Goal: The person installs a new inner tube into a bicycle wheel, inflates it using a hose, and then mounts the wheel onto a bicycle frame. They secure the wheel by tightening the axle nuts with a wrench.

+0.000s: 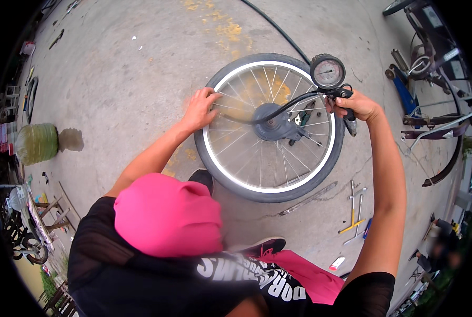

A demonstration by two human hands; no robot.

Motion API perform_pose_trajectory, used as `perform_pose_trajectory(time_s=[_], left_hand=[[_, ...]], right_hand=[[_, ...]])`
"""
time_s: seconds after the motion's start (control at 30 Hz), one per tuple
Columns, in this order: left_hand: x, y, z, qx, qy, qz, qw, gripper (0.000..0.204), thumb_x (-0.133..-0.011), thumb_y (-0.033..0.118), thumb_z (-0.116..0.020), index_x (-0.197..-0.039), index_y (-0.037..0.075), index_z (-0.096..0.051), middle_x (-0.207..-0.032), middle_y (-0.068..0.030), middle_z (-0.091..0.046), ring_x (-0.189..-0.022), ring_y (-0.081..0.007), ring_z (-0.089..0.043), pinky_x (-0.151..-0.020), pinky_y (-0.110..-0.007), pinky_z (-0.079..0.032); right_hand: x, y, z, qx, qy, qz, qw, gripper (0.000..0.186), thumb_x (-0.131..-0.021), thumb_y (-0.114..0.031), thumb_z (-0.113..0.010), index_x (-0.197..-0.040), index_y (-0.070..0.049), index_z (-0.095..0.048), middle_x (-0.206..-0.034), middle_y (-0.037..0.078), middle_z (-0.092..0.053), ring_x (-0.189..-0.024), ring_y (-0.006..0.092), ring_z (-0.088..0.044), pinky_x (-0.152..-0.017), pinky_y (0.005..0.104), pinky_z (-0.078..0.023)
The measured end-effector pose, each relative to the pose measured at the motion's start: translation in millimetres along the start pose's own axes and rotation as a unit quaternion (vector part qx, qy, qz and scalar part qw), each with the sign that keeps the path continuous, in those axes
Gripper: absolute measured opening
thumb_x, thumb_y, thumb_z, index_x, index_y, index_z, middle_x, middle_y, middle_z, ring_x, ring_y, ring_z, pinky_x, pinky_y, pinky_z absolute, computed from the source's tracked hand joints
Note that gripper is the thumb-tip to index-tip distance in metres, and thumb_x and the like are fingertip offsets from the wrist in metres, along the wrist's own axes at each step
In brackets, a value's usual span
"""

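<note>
A bicycle wheel (267, 195) with a grey tire, silver rim and dark hub lies flat on the concrete. Over its right edge, my right hand (358, 105) is closed round the grip of a tire inflator (328, 74) with a round dial gauge. From the inflator, a thin black hose (294, 101) curves across the spokes to the wheel's left side. There my left hand (199, 110) reaches over the tire, its curled fingers at the hose's end by the rim; motion blurs them, and the hose tip is hidden. A thicker supply hose (278, 29) runs off beyond the wheel.
Below the wheel lies a flat metal bar (308, 198); T-handled wrenches (352, 222) lie to its right. Tools (303, 117) show beneath the spokes. Bicycle parts (436, 119) stand at right, a greenish water container (38, 143) at left. A person (444, 245) is at far right.
</note>
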State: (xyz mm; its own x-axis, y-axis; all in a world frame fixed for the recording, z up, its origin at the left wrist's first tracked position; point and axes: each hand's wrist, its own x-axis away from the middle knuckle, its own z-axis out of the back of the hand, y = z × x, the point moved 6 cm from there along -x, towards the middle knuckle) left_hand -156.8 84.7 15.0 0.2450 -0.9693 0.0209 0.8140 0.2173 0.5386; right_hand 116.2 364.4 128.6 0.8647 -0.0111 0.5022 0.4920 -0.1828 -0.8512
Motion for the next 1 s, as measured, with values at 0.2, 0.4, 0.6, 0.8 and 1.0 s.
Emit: perform_pose_trajectory(time_s=[0.2, 0.4, 0.6, 0.8, 1.0], left_hand=[[-2, 24, -36, 0.101, -0.228, -0.120, 0.961, 0.032, -0.089, 0.014, -0.058, -0.118, 0.001, -0.060, -0.108, -0.0152, -0.060, -0.109, -0.0330, -0.053, -0.099, -0.040, -0.040], [-10, 7, -37, 0.124, -0.301, -0.099, 0.940, 0.039, -0.089, 0.012, -0.057, -0.128, 0.003, -0.055, -0.125, -0.0178, -0.057, -0.115, -0.0339, -0.053, -0.101, -0.039, -0.041], [-19, 8, -33, 0.161, -0.359, -0.034, 0.919, 0.038, -0.089, 0.011, -0.059, -0.126, 0.002, -0.056, -0.121, -0.0162, -0.060, -0.113, -0.0324, -0.056, -0.097, -0.039, -0.044], [-16, 8, -32, 0.157, -0.346, -0.056, 0.923, 0.037, -0.088, 0.011, -0.060, -0.123, 0.000, -0.057, -0.117, -0.0161, -0.061, -0.112, -0.0324, -0.057, -0.097, -0.039, -0.044], [-17, 6, -34, 0.166, -0.340, -0.055, 0.924, 0.036, -0.088, 0.011, -0.061, -0.122, 0.000, -0.058, -0.116, -0.0167, -0.062, -0.110, -0.0321, -0.057, -0.096, -0.039, -0.044]], right_hand=[[-3, 3, -1, -0.011, 0.011, -0.007, 1.000, 0.032, -0.083, -0.033, -0.073, -0.093, -0.004, -0.063, -0.081, 0.007, -0.063, -0.057, 0.0064, -0.046, -0.052, 0.0221, -0.039], [1, -1, 2, -0.017, 0.011, 0.001, 1.000, 0.030, -0.084, -0.030, -0.073, -0.093, -0.004, -0.063, -0.082, 0.007, -0.064, -0.057, 0.0062, -0.045, -0.052, 0.0219, -0.039], [3, 2, 8, -0.014, 0.020, -0.002, 1.000, 0.035, -0.084, -0.030, -0.072, -0.100, 0.000, -0.064, -0.082, 0.007, -0.065, -0.056, 0.0068, -0.046, -0.055, 0.0223, -0.040], [-1, 0, 4, 0.004, 0.005, -0.008, 1.000, 0.041, -0.084, -0.032, -0.072, -0.104, 0.003, -0.063, -0.080, 0.006, -0.065, -0.056, 0.0061, -0.047, -0.057, 0.0221, -0.041], [-2, 3, 5, -0.022, 0.004, -0.011, 1.000, 0.042, -0.083, -0.031, -0.073, -0.106, 0.003, -0.062, -0.080, 0.008, -0.065, -0.057, 0.0058, -0.047, -0.056, 0.0212, -0.041]])
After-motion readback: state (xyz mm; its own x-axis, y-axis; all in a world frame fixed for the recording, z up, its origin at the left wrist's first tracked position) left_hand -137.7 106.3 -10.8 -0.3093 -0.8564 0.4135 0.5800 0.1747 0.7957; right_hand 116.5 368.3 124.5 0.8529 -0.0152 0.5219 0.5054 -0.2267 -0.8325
